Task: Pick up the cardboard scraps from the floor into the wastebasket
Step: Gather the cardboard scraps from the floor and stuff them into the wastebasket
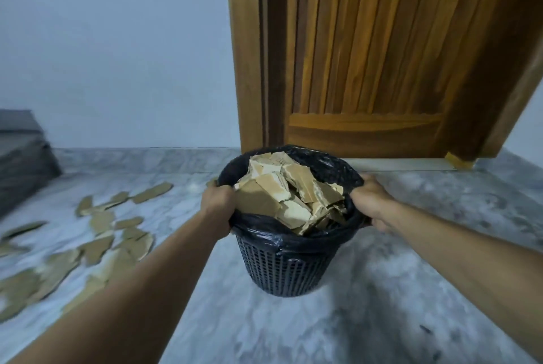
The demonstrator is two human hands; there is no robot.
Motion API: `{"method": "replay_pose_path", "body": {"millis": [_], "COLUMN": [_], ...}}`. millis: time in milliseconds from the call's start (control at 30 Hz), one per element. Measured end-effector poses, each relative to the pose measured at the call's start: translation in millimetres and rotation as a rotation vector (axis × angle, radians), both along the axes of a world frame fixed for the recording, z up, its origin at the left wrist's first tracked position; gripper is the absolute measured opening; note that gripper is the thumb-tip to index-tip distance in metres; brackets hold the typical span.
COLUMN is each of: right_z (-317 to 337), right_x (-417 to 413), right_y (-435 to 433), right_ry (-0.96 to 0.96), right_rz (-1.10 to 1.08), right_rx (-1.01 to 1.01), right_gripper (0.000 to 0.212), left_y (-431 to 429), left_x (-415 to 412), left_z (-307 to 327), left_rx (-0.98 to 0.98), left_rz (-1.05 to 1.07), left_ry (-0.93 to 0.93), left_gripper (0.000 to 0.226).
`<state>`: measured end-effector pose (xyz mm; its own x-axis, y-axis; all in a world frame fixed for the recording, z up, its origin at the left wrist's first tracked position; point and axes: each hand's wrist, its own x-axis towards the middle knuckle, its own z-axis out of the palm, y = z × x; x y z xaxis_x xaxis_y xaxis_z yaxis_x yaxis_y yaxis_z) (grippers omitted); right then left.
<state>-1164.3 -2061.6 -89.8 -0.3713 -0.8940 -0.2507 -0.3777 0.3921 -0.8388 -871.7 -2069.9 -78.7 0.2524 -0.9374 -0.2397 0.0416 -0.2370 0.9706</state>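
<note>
Black mesh wastebasket (286, 269) with black liner bag (329, 166), before wooden door (367, 55). Left hand (219, 202) and right hand (371, 200) curled tight on opposite rim sides. Basket heaped with cardboard scraps (291, 196). More scraps (97, 240) scattered on marble floor (382, 290), left of basket.

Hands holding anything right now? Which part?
Both hold the wastebasket at its bag-covered rim: left hand on the left side, right hand on the right side.
</note>
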Motion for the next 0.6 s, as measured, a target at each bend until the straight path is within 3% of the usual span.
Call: {"method": "replay_pose_path", "body": {"millis": [200, 367, 600], "right_z": [-25.5, 6.7, 72.3], "right_x": [81.7, 148.9, 208.1], "right_y": [-67.9, -48.2, -29.4], "right_ry": [-0.073, -0.06, 0.331], "right_rz": [0.07, 0.052, 0.067], "right_rx": [-0.064, -0.031, -0.08], "right_gripper": [0.041, 0.045, 0.063], "left_y": [0.3, 7.7, 20.7], "left_x": [84.8, 119.0, 162.4], "left_z": [-0.8, -1.5, -1.1], "left_rx": [-0.019, 0.019, 0.048], "left_rz": [0.106, 0.073, -0.143], "left_ry": [-0.061, -0.165, -0.208], "left_gripper": [0.049, 0.038, 0.046]}}
